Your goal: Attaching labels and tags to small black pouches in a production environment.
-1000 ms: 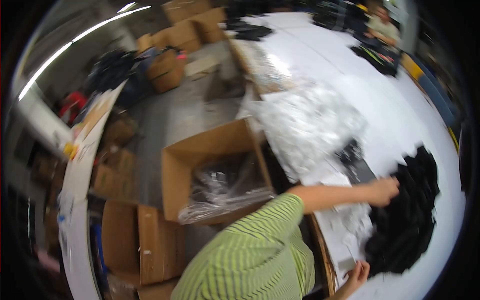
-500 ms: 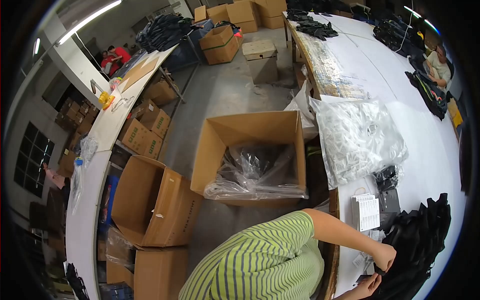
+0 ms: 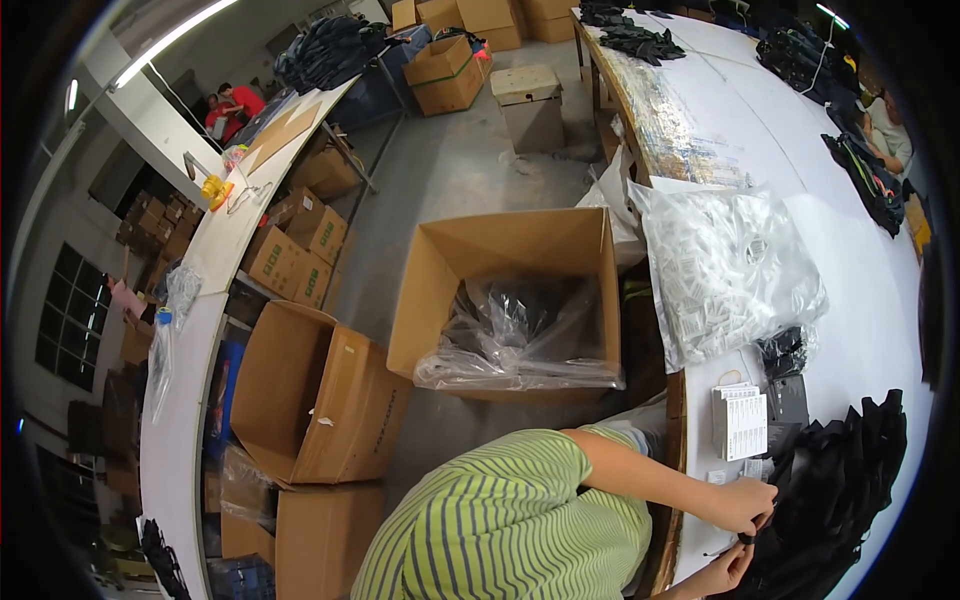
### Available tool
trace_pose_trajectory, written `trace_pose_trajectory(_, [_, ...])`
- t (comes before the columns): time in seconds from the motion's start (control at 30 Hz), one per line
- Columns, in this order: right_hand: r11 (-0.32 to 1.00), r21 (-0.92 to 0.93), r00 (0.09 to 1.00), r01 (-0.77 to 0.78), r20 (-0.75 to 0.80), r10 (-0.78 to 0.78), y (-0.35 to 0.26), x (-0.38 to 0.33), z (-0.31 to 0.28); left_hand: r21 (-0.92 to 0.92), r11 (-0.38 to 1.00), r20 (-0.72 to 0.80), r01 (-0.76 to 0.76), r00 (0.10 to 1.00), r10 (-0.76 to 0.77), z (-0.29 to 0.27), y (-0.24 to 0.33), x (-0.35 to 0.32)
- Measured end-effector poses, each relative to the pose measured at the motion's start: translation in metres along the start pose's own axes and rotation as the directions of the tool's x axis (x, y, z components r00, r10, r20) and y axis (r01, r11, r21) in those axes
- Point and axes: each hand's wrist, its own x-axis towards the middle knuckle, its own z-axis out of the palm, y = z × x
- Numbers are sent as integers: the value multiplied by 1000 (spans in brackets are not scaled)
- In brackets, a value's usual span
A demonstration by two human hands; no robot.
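My left hand [image 3: 743, 505] reaches across the white table on the right, its fingers pinched together on a small black piece [image 3: 747, 539]. Just below it, my right hand [image 3: 727, 570] closes on the same piece from the other side. What kind of piece it is, I cannot make out. A heap of black garments [image 3: 840, 490] lies right beside both hands. Above the left hand stands a stack of white printed cards [image 3: 740, 423], with dark grey cards [image 3: 790, 398] next to it. A few small tags lie by the left wrist.
A large clear bag of white tags [image 3: 730, 280] rests on the white table [image 3: 850, 290]. On the floor, an open carton [image 3: 505, 245] is lined with clear plastic. More cartons [image 3: 310, 400] stand at the left, by a long table [image 3: 180, 370]. A co-worker [image 3: 887, 130] sits at the far right.
Both hands have shifted slightly left, away from the black heap, and the left hand now sits a little higher. The whole view has moved slightly.
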Motion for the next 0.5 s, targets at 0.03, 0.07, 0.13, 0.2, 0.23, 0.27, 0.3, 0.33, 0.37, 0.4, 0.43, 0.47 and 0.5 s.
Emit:
trace_pose_trajectory(0.03, [996, -68, 998, 57, 29, -55, -2, -2, 1, 10, 1000, -13, 5, 1000, -5, -5, 2, -6])
trace_pose_trajectory(0.07, [996, -71, 998, 58, 37, -55, -6, -3, 2, 7, 1000, -20, 10, 1000, -10, -7, 1, -9])
trace_pose_trajectory(0.13, [981, -162, 990, 108, 109, -91, -14, -3, 2, -39, 998, 24, 57, 998, -56, -11, -1, -14])
trace_pose_trajectory(0.2, [966, -199, 980, 167, 139, -141, -16, -2, 0, -62, 997, 20, 41, 999, -40, -15, 2, -17])
trace_pose_trajectory(0.23, [962, -227, 980, 151, 159, -117, -15, 1, -1, -86, 996, 15, 18, 1000, -17, -16, 3, -17])
trace_pose_trajectory(0.27, [957, -255, 980, 136, 179, -91, -13, 3, -3, -91, 996, 17, 19, 1000, -17, -13, 2, -16])
trace_pose_trajectory(0.3, [986, -150, 989, 75, 139, -54, -6, 7, -4, -146, 986, -84, -79, 994, 68, -8, 1, -15])
trace_pose_trajectory(0.33, [999, -41, 995, 17, 101, -13, 1, 10, -6, -192, 964, -187, -181, 972, 145, -5, 0, -14])
trace_pose_trajectory(0.37, [976, 50, 964, -211, 175, 199, -6, 15, -10, -189, 966, -197, -174, 971, 137, -13, 7, -15])
trace_pose_trajectory(0.4, [945, 196, 952, -263, 212, 221, -12, 15, -10, -299, 951, -185, -81, 982, 25, -20, 16, -15])
trace_pose_trajectory(0.43, [940, 201, 946, -275, 229, 228, -15, 17, -15, -408, 913, -155, 10, 985, -80, -25, 22, -17])
trace_pose_trajectory(0.47, [936, 205, 940, -287, 246, 234, -14, 19, -22, -411, 912, -158, 12, 984, -84, -26, 21, -16])
trace_pose_trajectory(0.5, [945, 187, 936, -267, 282, 209, -6, 22, -31, -563, 825, -79, 57, 989, -122, -26, 18, -14])
